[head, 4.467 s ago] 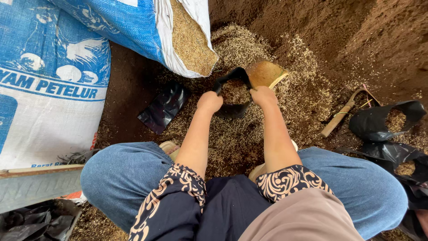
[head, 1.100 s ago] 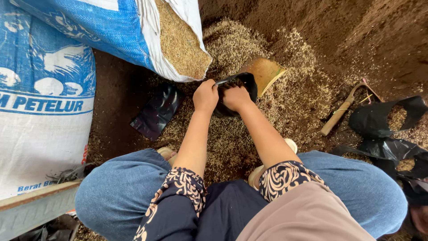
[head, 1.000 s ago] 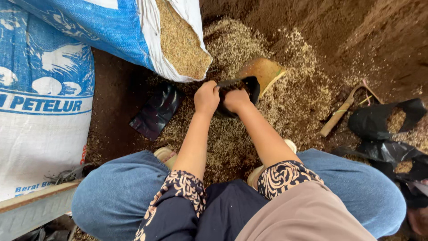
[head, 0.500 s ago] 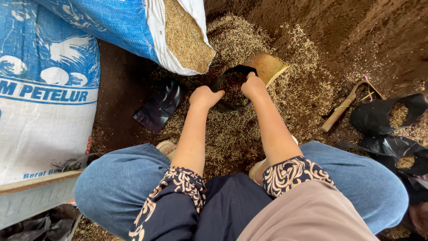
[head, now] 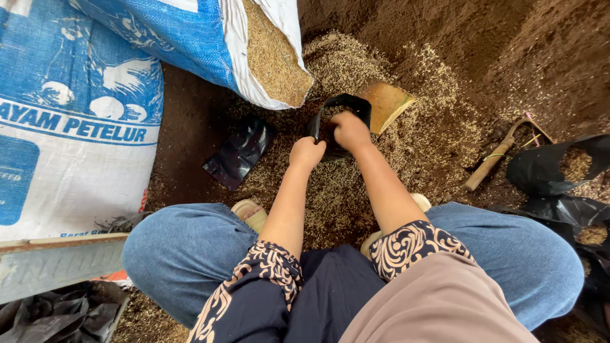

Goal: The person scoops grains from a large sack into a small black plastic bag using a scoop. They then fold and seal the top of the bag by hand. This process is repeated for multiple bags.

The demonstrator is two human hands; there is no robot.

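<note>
A small black plastic grow bag (head: 343,105) stands open on a heap of rice husk (head: 413,146) in front of me. My left hand (head: 307,152) grips the bag's near left rim. My right hand (head: 348,130) reaches into its mouth, fingers curled down onto the dark fill inside. A yellow scoop (head: 386,105) lies in the husk just behind the bag, touching it.
An open blue-and-white sack (head: 248,51) of husk leans at the upper left, a second sack (head: 70,127) beside it. A flat black bag (head: 240,152) lies left. Filled black bags (head: 562,168) sit at right, near a wooden-handled tool (head: 492,162). Dark soil (head: 508,51) lies behind.
My right hand put down the yellow scoop behind the bag and moved into the bag's mouth. My left hand stayed on the rim throughout.
</note>
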